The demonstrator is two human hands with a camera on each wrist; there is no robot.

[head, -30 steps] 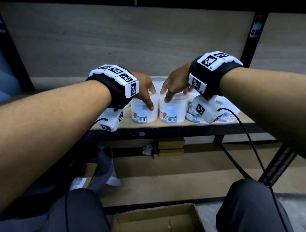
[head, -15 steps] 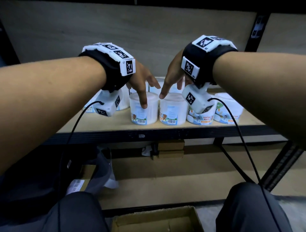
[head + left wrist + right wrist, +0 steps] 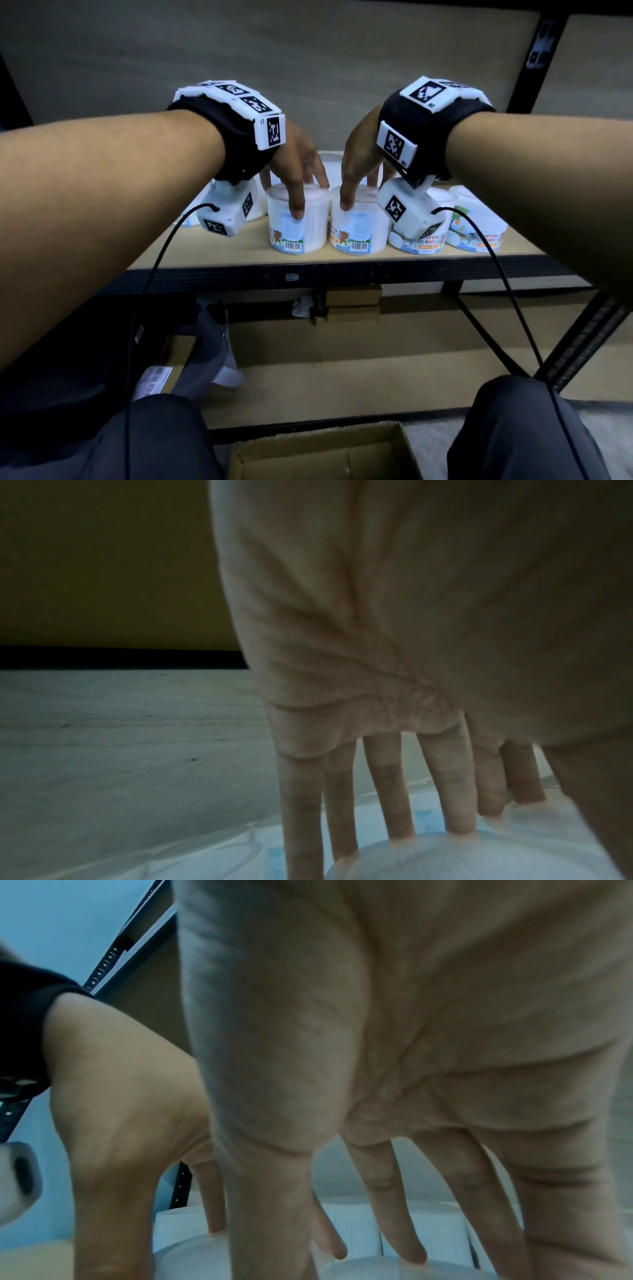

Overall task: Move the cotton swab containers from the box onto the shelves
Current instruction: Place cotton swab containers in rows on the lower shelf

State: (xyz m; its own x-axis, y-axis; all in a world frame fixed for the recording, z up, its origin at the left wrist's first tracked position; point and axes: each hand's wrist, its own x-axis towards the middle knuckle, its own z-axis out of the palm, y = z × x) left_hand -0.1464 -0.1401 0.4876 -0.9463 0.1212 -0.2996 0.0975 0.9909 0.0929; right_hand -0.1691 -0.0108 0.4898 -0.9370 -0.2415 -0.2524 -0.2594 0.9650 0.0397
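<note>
Two white cotton swab containers stand side by side near the front edge of the wooden shelf (image 3: pixel 219 253). My left hand (image 3: pixel 301 195) rests on the left container (image 3: pixel 296 228), its straight fingers (image 3: pixel 394 804) touching the lid (image 3: pixel 445 859) and its thumb lying down the front. My right hand (image 3: pixel 358 193) touches the right container (image 3: pixel 356 231) the same way, fingertips on its lid (image 3: pixel 377 1269). Neither hand wraps round a container. The cardboard box (image 3: pixel 322 452) lies open on the floor below, between my knees.
Two more containers (image 3: pixel 421 240) (image 3: pixel 476 233) stand to the right on the shelf, others behind (image 3: pixel 349 1226) and to the left (image 3: pixel 190 221). A black upright (image 3: pixel 534 58) rises at the back right. Small cardboard boxes (image 3: pixel 352 303) sit on the lower shelf.
My hands let go of the sides of the two containers, lifted with spread fingers, then settled with fingertips on the lids. The containers stay on the shelf.
</note>
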